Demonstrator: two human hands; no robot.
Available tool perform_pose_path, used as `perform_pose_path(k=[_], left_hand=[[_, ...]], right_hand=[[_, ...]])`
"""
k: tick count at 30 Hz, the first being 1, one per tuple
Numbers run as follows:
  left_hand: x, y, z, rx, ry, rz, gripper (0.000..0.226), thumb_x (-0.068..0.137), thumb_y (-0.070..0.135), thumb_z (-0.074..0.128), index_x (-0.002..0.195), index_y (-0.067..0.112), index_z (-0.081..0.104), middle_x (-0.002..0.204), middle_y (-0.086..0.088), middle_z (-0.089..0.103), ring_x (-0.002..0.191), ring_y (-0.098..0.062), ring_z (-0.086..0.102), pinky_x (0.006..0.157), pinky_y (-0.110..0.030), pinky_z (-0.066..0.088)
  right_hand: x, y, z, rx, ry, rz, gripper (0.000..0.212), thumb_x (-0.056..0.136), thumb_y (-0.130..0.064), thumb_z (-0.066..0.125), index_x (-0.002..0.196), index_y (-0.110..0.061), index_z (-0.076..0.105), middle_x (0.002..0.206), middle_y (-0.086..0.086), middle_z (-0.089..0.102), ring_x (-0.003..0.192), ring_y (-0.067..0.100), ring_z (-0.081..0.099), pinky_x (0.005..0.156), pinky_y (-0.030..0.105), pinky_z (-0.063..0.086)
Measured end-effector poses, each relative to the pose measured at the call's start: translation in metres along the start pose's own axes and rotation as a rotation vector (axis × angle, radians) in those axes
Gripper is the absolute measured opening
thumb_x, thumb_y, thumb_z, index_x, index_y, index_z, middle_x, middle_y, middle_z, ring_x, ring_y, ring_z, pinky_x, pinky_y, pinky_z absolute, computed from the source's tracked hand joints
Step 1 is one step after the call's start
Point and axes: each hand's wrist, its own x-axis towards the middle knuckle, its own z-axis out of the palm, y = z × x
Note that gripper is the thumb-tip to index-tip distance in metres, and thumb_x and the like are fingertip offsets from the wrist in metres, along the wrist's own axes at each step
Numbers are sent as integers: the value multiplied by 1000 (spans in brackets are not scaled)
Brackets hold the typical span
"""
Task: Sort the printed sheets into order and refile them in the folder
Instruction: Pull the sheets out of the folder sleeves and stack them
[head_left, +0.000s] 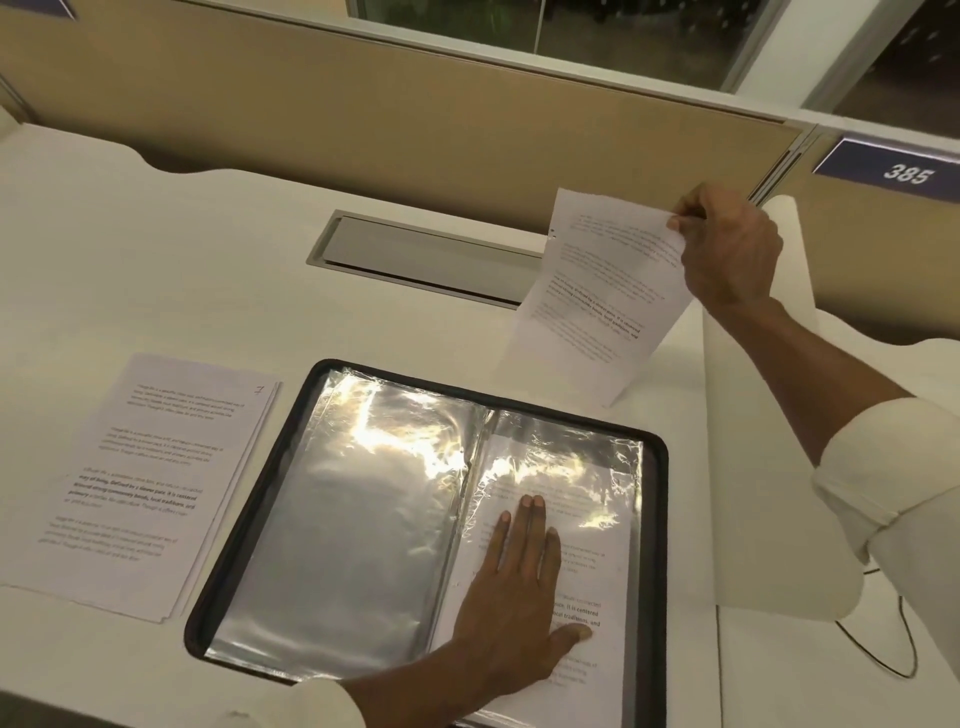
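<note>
Head cam is showing the left hand (511, 587) lying flat, fingers straight, pressing down on the clear sleeve (587, 509) under it, inside the open zip folder (247, 519). Right hand (727, 244) is pinching the top corner of a printed sheet (597, 296), which is hanging below it. Sheet stack (145, 483) is sitting well left of the left hand.

left hand (519, 587) flat, right hand (727, 244) pinching
</note>
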Motion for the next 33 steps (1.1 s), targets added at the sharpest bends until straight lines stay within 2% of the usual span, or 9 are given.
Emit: perform_pose_path(k=[2, 5, 8, 11, 15, 18, 21, 26, 33], left_hand=[[1, 2, -8, -54, -32, -10, 110, 94, 85, 36, 168, 9, 9, 172, -11, -27, 160, -32, -23, 129, -59, 3], [2, 4, -34, -230, -9, -104, 96, 95, 77, 47, 166, 19, 17, 171, 1, -31, 159, -22, -25, 132, -51, 3], [4, -7, -62, -388, 205, -266, 88, 94, 78, 49, 161, 27, 26, 176, 5, -8, 162, -18, 2, 130, -41, 13], [9, -29, -91, -580, 534, -387, 95, 91, 75, 63, 159, 23, 22, 167, -2, 28, 151, -18, 33, 120, -44, 40], [9, -68, -135, -658, 756, -508, 100, 81, 73, 75, 153, 16, 37, 154, -1, 44, 144, -18, 41, 116, -44, 44], [-5, -86, -162, -741, 708, -528, 88, 78, 68, 82, 144, 20, 49, 143, 8, 54, 132, -9, 49, 108, -29, 44], [-24, -100, -175, -790, 592, -537, 50, 81, 58, 85, 116, 24, 71, 114, 17, 72, 101, 5, 65, 81, -8, 48], [-60, -113, -165, -1010, 521, -503, 23, 92, 37, 82, 110, 22, 80, 99, 12, 81, 86, -7, 78, 79, -43, 66], [-113, -147, -160, -1238, 507, -584, 20, 96, 32, 78, 114, 23, 79, 103, 7, 82, 92, -16, 79, 82, -43, 66]], right_hand=[[-1, -7, -10, 42, 52, -29, 13, 100, -25, 58, 95, -15, 65, 97, 7, 73, 79, 28, 62, 61, 35, 41], [-3, -16, -32, 171, 76, -93, 16, 98, -26, 61, 93, -12, 68, 98, 5, 75, 80, 22, 63, 61, 35, 48], [-13, -23, -58, 306, 40, -119, 18, 99, -23, 66, 95, -6, 71, 98, 4, 76, 78, 16, 64, 62, 20, 49], [-26, -31, -82, 412, -25, -93, 16, 97, -22, 72, 95, -6, 72, 97, 0, 75, 80, 20, 69, 68, 31, 58], [-46, -42, -99, 596, -197, -31, 11, 93, -11, 79, 93, -3, 72, 89, -1, 74, 79, 18, 69, 70, 32, 59], [-66, -56, -96, 773, -317, 15, 8, 91, -7, 80, 89, -12, 74, 83, -8, 75, 73, 9, 65, 66, 27, 56], [-88, -73, -85, 913, -400, 58, 9, 90, -5, 79, 88, -12, 75, 79, -10, 75, 70, 7, 63, 64, 18, 52], [-119, -106, -61, 1059, -426, 151, 10, 88, -7, 80, 92, -16, 77, 86, -6, 78, 79, 10, 68, 73, 20, 56], [-168, -165, 0, 1250, -472, 702, 39, 84, -32, 85, 116, -12, 75, 112, 8, 79, 98, 27, 76, 76, 35, 61]])
